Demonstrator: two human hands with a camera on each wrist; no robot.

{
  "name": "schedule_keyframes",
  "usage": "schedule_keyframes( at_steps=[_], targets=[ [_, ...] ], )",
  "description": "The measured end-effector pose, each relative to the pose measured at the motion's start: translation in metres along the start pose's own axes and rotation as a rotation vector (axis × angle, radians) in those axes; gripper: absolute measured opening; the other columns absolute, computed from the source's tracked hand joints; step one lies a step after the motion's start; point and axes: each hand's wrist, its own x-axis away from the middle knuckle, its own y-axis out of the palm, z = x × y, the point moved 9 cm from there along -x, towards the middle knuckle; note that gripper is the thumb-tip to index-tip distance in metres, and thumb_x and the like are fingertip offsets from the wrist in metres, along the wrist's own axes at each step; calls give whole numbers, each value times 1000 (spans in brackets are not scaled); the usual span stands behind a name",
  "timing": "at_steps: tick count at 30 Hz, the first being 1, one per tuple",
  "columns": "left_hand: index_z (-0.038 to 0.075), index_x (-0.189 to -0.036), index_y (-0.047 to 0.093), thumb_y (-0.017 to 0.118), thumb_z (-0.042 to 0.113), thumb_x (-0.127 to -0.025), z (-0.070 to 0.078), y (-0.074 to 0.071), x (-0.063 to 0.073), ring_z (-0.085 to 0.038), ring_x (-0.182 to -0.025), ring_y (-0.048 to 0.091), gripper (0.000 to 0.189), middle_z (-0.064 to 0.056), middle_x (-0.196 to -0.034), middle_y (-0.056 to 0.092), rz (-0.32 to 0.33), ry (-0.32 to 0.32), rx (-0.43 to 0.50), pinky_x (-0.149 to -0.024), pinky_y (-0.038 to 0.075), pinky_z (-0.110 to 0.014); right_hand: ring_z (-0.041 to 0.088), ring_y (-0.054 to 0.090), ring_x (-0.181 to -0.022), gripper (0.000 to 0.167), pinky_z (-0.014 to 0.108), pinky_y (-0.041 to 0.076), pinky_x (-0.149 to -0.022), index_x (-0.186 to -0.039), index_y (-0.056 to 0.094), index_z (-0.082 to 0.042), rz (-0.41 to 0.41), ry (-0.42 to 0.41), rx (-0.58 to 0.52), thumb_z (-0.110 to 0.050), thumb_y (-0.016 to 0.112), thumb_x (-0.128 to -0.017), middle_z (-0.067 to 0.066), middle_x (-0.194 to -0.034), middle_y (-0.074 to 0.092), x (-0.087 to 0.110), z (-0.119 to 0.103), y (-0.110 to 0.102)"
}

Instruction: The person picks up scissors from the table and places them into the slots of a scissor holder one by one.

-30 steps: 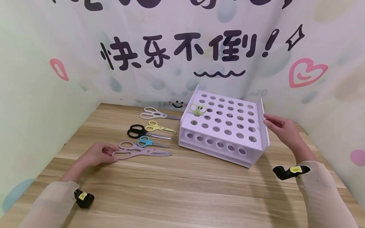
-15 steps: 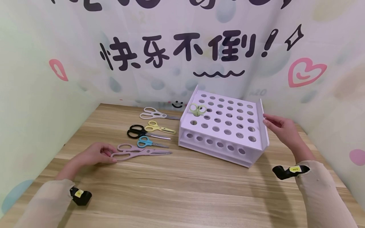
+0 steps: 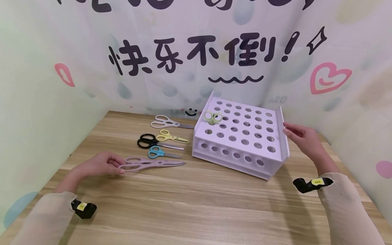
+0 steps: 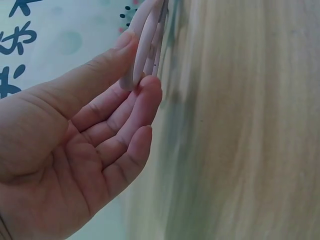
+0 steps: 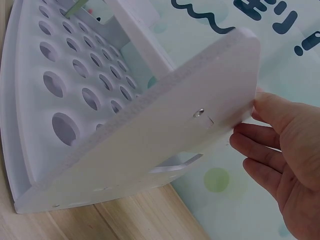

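Note:
My left hand (image 3: 102, 165) pinches the handle loops of the pink scissors (image 3: 160, 163) between thumb and fingertips. The left wrist view shows the thumb on one side of the pink scissors' loops (image 4: 146, 42), with the fingers on the other. Their blades point right, toward a white rack (image 3: 240, 126) with rows of round holes. At the rack's right side panel (image 5: 150, 125), the fingertips of my right hand (image 3: 306, 141) touch the edge, fingers fairly straight. Green scissors (image 3: 212, 121) stand in a hole at the rack's left, handles up.
Blue scissors (image 3: 160, 153), black scissors (image 3: 157, 144), yellow scissors (image 3: 167, 137) and white scissors (image 3: 176, 125) lie on the wooden table (image 3: 183, 204) left of the rack. A printed cloth backdrop (image 3: 190, 95) hangs close behind the rack.
My left hand has drawn slightly to the left with the pink scissors, whose handle loops now look narrower, turned more edge-on. My right hand and the rack have stayed put.

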Motion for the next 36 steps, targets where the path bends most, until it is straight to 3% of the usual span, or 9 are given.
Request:
schedule_keyframes(
  at_steps=[10,18,25,36],
  targets=[
    [-10,-106,61,73,22,-79,9,-9,6,-14,-75,58,44,-6,-84,65,56,-65,7,-65,49,-27,-17,42,-85,48,3,40,-68,-131,46,3,-13,32,21,-27,52,-94,30,-123,50,-1,6,1],
    [-14,-113,55,70,21,-81,25,-16,10,-16,-77,61,49,-7,-88,65,115,-92,66,-68,51,-29,-12,47,-87,50,4,41,-69,-130,48,2,-6,36,23,-31,53,-93,28,-123,51,-1,6,1],
    [-13,-119,52,69,21,-83,41,-25,12,-14,-81,63,53,-10,-92,66,204,-74,130,-70,51,-25,-14,45,-88,49,4,41,-69,-130,47,3,-4,23,20,-29,53,-94,30,-123,50,-1,8,2],
    [-9,-121,53,69,21,-84,71,-29,13,-6,-81,62,50,-12,-98,65,289,-23,114,-72,51,-22,-17,43,-86,49,3,40,-68,-131,47,3,2,27,20,-28,52,-94,28,-123,51,-1,9,1]
  ],
)
